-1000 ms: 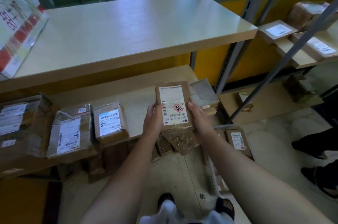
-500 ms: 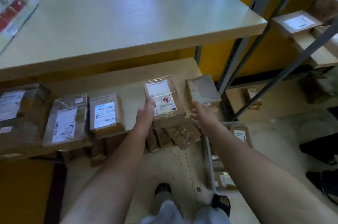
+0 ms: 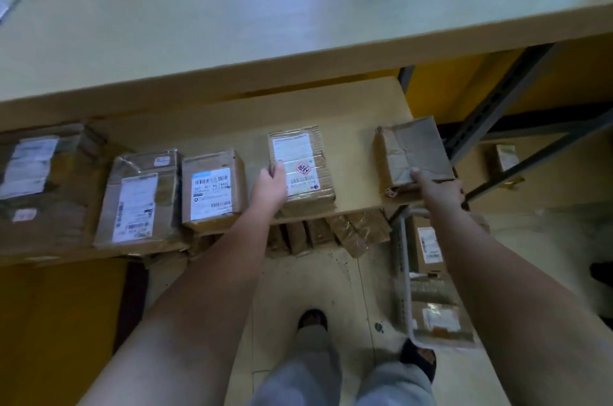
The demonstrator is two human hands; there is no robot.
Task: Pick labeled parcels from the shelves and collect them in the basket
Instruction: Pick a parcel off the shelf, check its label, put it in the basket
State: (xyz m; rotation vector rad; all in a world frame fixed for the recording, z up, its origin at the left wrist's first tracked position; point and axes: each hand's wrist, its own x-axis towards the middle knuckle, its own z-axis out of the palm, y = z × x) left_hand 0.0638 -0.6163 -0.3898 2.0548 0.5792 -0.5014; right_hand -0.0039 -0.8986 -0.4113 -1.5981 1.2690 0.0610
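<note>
A brown parcel with a white label and a red sticker (image 3: 300,167) lies flat on the middle shelf (image 3: 358,127). My left hand (image 3: 269,188) holds its left edge, thumb on top. At the right end of that shelf sits a parcel wrapped in grey-brown paper (image 3: 411,148), no label showing. My right hand (image 3: 438,188) grips its front edge, thumb on its top. The white wire basket (image 3: 403,273) stands on the floor below my right arm, with labeled parcels (image 3: 429,244) inside.
Three more labeled parcels (image 3: 212,190) (image 3: 139,196) (image 3: 33,180) lie to the left on the same shelf. The bare upper shelf (image 3: 298,7) overhangs it. Small parcels (image 3: 331,233) stand beneath. A grey metal upright (image 3: 497,100) rises at right. My feet are below.
I lowered the red-sticker parcel from both hands onto the shelf. My right hand let go of it and moved right onto the grey-brown parcel. The view tipped downward.
</note>
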